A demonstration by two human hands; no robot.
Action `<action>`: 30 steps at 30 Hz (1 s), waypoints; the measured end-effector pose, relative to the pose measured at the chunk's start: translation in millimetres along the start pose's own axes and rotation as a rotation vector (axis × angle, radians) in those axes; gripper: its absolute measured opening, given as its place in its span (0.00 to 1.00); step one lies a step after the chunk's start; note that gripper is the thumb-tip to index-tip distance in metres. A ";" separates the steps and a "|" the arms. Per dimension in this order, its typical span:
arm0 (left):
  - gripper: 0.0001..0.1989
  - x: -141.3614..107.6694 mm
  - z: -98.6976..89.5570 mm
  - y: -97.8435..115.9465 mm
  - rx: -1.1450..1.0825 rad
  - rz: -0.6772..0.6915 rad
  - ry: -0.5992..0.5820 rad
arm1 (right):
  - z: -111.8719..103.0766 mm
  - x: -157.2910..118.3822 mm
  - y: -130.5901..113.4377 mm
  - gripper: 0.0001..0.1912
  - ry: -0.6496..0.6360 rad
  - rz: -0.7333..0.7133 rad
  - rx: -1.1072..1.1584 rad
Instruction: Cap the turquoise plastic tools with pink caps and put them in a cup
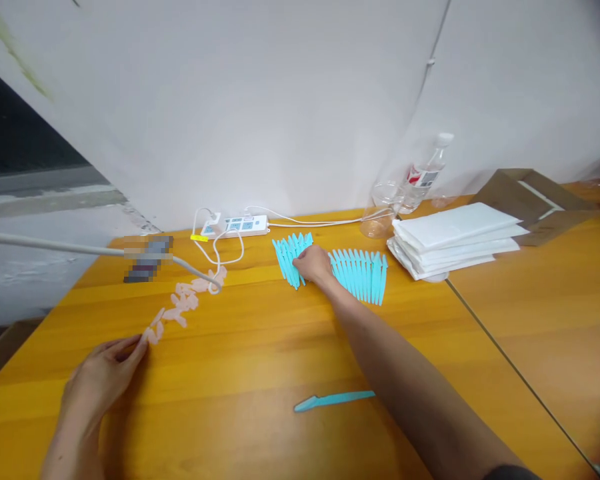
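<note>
My left hand (105, 373) is at the left of the table, thumb and fingertips pinched on a small pale pink translucent cover at the near end of a scattered line of such covers (183, 301). My right hand (314, 263) reaches to the back, its fingers closed at the edge of a heap of turquoise eyebrow razors (287, 257). They grip a razor there, though the fingertips are partly hidden. Right of that hand, more turquoise razors (363, 273) lie side by side in a row. One single razor (330, 400) rests near the front, its right end hidden under my right forearm.
A white power strip (255, 225) with looped cables stands against the wall. A blurred-out flat object (149, 260) lies at the left. Behind the right side are a clear plastic cup (377, 217), a bottle (425, 173), stacked white packets (453, 237) and an open cardboard box (510, 190).
</note>
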State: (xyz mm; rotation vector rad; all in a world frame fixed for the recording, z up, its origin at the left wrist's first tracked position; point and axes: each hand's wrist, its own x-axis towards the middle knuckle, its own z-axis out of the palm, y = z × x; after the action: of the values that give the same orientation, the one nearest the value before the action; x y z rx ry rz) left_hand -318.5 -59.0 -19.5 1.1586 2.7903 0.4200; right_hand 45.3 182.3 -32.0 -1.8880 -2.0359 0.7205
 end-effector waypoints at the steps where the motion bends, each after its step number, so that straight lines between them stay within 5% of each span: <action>1: 0.15 2.4 0.8 -0.4 0.062 0.014 -0.036 | -0.2 0.9 -0.8 0.11 0.002 0.009 0.017; 5: 0.16 6.6 -2.8 -1.2 0.177 -0.024 -0.116 | -2.8 1.0 -2.9 0.10 0.026 0.026 0.094; 10: 0.23 -19.6 -11.8 20.3 -0.138 -0.068 -0.128 | -14.4 -5.9 4.1 0.08 0.035 0.014 0.257; 12: 0.28 -39.2 -8.2 43.3 -0.332 0.030 -0.148 | -22.5 -14.1 11.0 0.09 0.019 -0.022 0.328; 16: 0.24 -75.5 15.0 113.3 -0.644 0.287 -0.451 | -39.4 -45.6 35.2 0.08 -0.170 -0.078 0.698; 19: 0.19 -89.2 37.2 167.8 -0.858 0.357 -0.634 | -46.3 -75.3 61.0 0.11 -0.379 -0.065 0.994; 22: 0.23 -92.2 56.9 203.9 -1.058 0.322 -0.773 | -44.5 -98.4 84.3 0.16 -0.476 -0.070 0.961; 25: 0.24 -93.7 73.4 216.8 -1.216 0.198 -0.762 | -37.2 -110.0 97.3 0.18 -0.525 -0.077 0.847; 30: 0.21 -101.8 86.9 211.1 -1.274 0.073 -0.710 | -29.5 -113.7 99.5 0.17 -0.412 -0.198 0.765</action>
State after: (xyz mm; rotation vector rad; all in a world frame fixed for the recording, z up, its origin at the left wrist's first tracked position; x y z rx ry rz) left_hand -86.4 30.3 -44.5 0.7855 1.3591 1.2147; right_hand 157.9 78.0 -44.5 -1.1478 -1.7228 1.6398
